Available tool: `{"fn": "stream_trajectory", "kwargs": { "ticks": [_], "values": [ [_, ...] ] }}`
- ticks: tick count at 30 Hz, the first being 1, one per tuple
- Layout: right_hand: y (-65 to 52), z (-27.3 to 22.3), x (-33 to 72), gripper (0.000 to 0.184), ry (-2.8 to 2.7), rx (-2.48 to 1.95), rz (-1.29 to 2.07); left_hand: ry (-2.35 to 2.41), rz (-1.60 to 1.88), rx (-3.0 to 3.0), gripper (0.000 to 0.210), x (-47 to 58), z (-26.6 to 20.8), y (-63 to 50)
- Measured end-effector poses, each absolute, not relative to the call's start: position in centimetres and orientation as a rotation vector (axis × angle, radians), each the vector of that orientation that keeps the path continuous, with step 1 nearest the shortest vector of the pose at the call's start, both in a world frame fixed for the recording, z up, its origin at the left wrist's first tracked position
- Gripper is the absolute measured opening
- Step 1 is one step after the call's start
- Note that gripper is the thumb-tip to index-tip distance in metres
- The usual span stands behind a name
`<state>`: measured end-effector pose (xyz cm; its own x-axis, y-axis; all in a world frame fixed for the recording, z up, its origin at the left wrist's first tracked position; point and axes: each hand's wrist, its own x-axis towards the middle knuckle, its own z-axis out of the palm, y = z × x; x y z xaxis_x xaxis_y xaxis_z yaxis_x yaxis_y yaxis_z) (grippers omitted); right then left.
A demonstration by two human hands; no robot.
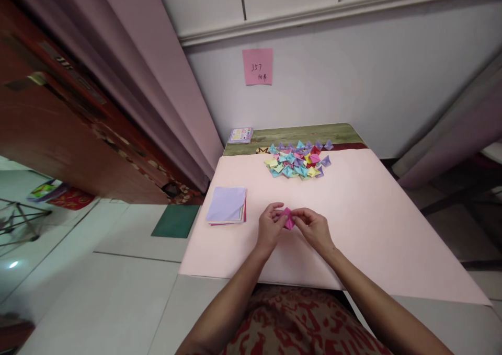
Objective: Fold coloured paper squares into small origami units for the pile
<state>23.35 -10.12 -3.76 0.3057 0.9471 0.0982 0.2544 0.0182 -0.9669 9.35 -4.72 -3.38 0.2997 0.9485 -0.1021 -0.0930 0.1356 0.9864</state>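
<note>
A small magenta folded paper piece point(289, 220) is held between both my hands above the pink-covered table point(376, 224). My left hand point(270, 225) pinches its left side with thumb and fingers. On the opposite side, my right hand point(314, 227) grips the paper's right edge between thumb and fingertips. The paper shows a diamond-like shape with creases; its underside is hidden. Left of my hands lies a stack of square paper sheets point(226, 204), lavender on top. Farther back sits a heap of folded paper pieces point(298, 161) in blue, yellow, purple, pink and red.
At the table's far left corner lies a small pile of printed packs point(240, 135). A pink note point(258, 66) is stuck to the wall behind. Purple curtains point(172, 72) hang beside a red-brown door point(74, 114) on the left. A green mat point(175, 221) lies on the floor.
</note>
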Motion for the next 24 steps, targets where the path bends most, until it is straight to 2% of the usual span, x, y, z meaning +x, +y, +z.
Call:
{"fn": "stream_trajectory", "kwargs": {
  "ticks": [7, 15, 22, 24],
  "values": [
    [-9.3, -7.2, 23.8, 0.020, -1.390, -1.702, 0.598, 1.270, 0.875, 1.692, 0.009, 9.4, -7.0, -4.1],
    [-9.6, -8.2, 24.4, 0.017, -1.606, -1.700, 0.434, 1.235, 0.778, 2.346, 0.007, 8.7, -7.5, -4.3],
    [-9.6, -7.4, 27.1, 0.027, -1.904, -1.399, 0.738, 0.914, 0.576, 2.628, 0.019, 6.7, -6.2, -4.3],
    [-9.4, -7.1, 27.5, 0.023, -1.903, -1.367, 0.801, 0.839, 0.561, 2.625, 0.021, 6.2, -5.7, -4.2]
  ]
}}
